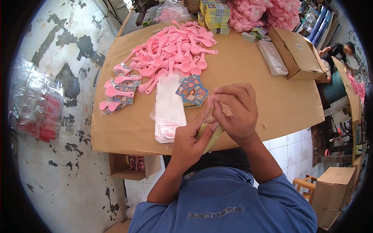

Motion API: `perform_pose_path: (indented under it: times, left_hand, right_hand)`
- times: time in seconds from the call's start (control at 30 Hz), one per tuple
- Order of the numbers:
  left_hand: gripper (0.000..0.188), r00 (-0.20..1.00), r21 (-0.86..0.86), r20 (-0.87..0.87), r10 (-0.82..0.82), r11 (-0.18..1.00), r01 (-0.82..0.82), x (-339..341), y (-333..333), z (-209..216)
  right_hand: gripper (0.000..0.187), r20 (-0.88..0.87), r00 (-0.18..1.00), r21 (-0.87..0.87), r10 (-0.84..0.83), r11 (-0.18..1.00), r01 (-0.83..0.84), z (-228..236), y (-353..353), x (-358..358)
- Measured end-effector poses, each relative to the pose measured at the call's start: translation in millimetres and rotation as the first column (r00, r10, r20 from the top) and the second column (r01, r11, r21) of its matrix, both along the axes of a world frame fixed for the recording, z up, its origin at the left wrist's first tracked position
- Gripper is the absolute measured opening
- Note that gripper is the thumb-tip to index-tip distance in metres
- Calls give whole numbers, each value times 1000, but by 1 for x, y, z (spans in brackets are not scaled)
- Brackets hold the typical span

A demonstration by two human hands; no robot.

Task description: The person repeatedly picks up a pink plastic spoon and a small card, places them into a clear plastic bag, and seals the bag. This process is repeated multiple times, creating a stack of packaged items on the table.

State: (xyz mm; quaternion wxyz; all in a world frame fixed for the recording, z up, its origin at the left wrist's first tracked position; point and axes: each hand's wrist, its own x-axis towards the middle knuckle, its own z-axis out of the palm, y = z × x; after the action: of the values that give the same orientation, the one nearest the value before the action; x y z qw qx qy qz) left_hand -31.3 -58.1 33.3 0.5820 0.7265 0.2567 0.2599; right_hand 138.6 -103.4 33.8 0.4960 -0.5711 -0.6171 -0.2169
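Over the table's near edge, my left hand point(188, 141) grips a clear plastic bag with a pale yellow card point(211, 136) in or behind it; which, I cannot tell. My right hand point(239, 112), fingers pinched, holds the bag's upper part close to the left fingertips. Left of my hands lies a stack of clear plastic bags point(169, 99). Blue printed cards point(193, 90) lie beside that stack, just beyond my fingers. A heap of pink measuring spoons point(179, 54) spreads behind. Several filled bags point(121, 92), each with pink spoons and a card, lie at the left.
At the right stand an open cardboard box point(293, 54) and a wrapped plastic bundle point(272, 58). Yellow card stacks point(215, 17) and big bags of pink spoons point(248, 15) fill the back. Another person point(337, 52) works far right. A cardboard box point(118, 165) sits below the table.
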Motion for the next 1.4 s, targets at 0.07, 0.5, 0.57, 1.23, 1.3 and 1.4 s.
perform_pose_path:
  times: [0.07,0.5,0.57,1.23,1.3,1.4]
  left_hand:
    - [58,993,-3,-115,-24,1000,24,-1,1,0]
    - [18,878,-400,388,282,909,-115,4,10,-15]
    - [18,842,-334,456,288,932,-138,5,12,-20]
    - [17,888,-226,386,251,959,-172,-19,18,-10]
    - [16,903,-142,378,203,977,-160,-25,24,-22]
    - [15,918,-31,378,122,992,-119,-28,28,-24]
  right_hand:
    - [22,-74,996,-23,43,999,-45,3,0,5]
    - [16,-917,199,135,345,739,-660,-18,-30,29]
    - [15,-935,262,-6,240,727,-687,-6,-23,4]
    - [13,-943,233,-17,236,668,-744,-3,-15,4]
    - [11,-949,193,35,251,689,-724,-1,-17,5]
    - [11,-876,303,6,375,637,-771,-3,-20,13]
